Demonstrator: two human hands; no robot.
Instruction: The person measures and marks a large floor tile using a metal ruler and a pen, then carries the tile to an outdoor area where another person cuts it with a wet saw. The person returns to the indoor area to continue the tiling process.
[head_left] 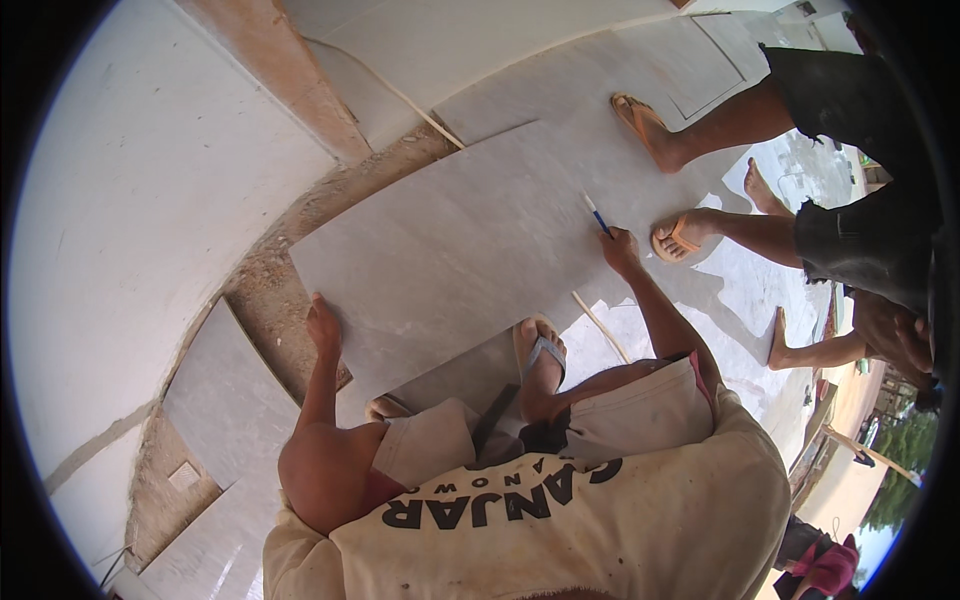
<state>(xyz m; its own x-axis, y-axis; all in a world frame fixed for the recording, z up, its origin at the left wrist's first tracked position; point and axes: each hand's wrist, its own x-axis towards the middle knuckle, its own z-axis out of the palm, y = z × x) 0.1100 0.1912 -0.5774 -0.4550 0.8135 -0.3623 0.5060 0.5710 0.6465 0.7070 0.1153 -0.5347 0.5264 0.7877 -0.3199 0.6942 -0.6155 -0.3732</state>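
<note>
A large grey floor tile lies slightly askew over the floor in front of me. At its left edge, beside the bare strip of rubble, my left hand grips the tile's rim with the fingers closed against it. My right hand is closed around a slim blue-and-white pen, held above the grey surface with its white end pointing away from me. My sandalled foot is at the tile's near edge.
Someone in dark shorts and orange sandals stands at the right; other bare feet are behind. A rough rubble strip runs along the white wall. One thin stick lies near my right forearm, another strip by the wall.
</note>
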